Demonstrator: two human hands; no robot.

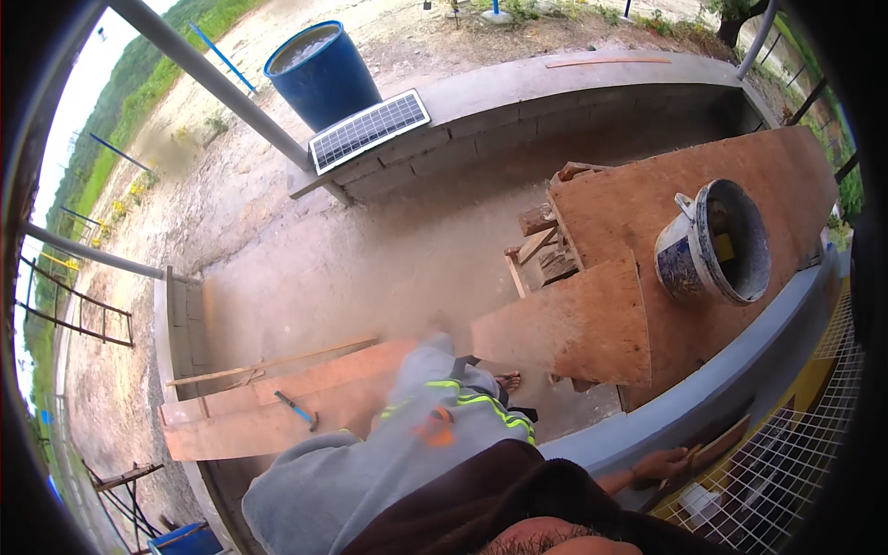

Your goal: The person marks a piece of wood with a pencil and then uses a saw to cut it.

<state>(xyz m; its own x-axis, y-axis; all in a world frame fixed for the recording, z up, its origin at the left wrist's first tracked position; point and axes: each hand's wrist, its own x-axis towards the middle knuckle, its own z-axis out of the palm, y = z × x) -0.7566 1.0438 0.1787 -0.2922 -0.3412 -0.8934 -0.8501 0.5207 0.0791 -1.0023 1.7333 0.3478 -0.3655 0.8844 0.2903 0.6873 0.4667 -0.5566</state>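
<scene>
At the lower right, my right hand (661, 465) is closed on a strip of wood (717, 444), beside the grey wall ledge (592, 449) and a white wire grid (777, 467). My left hand is not visible. My legs, in grey trousers (435, 416) with yellow reflective stripes, fill the lower middle, with a bare foot (509, 379) showing. Left of them a hammer (301, 414) with a blue handle lies on a plywood board (231, 435).
A stained bucket (684, 250) stands on plywood sheets (601, 203) at the right, over wood offcuts (536, 240). A solar panel (368, 129) lies on the far block wall (481, 92) beside a blue barrel (324, 83). Grey posts (222, 92) rise at the left.
</scene>
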